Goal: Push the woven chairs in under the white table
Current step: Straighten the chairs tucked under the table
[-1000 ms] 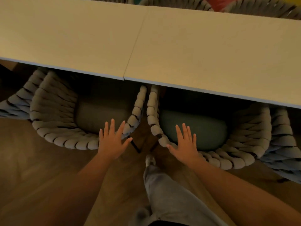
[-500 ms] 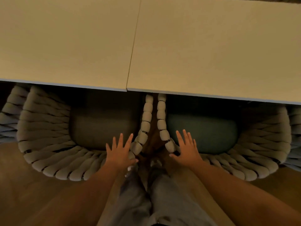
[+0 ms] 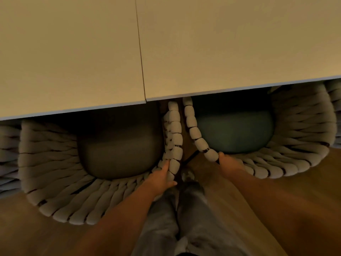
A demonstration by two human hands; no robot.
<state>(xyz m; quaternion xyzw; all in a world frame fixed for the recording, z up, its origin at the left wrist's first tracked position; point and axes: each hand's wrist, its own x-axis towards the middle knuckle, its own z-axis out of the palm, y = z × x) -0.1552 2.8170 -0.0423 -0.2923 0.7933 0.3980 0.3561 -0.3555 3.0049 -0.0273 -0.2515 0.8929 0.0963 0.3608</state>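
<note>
- Two woven chairs side by side at near edge of white table (image 3: 73, 52): left chair (image 3: 60, 183) with grey cushion (image 3: 120, 150), right chair (image 3: 295, 145) with teal cushion (image 3: 234, 133)
- Front halves of both seats already under table edge; curved backs out over wood floor (image 3: 27, 228)
- Left hand (image 3: 161, 177) clamped on rope rim of left chair near seam in tabletop, fingers laid along inner face, thumb on outer
- Right hand (image 3: 227, 163) on rim of right chair just past seam; looks hooked over rope, but fingers mostly hidden, full wrap unclear
- Handling guess: rope wrap soft, good friction, gives slightly; frame under it stiff; chairs likely light enough to slide one-handed
- Best hold: top rim of backrest, pushing toward table; off-centre grip as now probably yaws each chair
- Inner arms of both chairs nearly touching below seam, narrow gap only; risk of snagging if either rotates inward
- More woven chairs close on outer sides of both, little sideways room
- Room under table ahead dark, depth unknown
- Legs in grey trousers (image 3: 184, 218) directly behind gap, feet near chair legs
</note>
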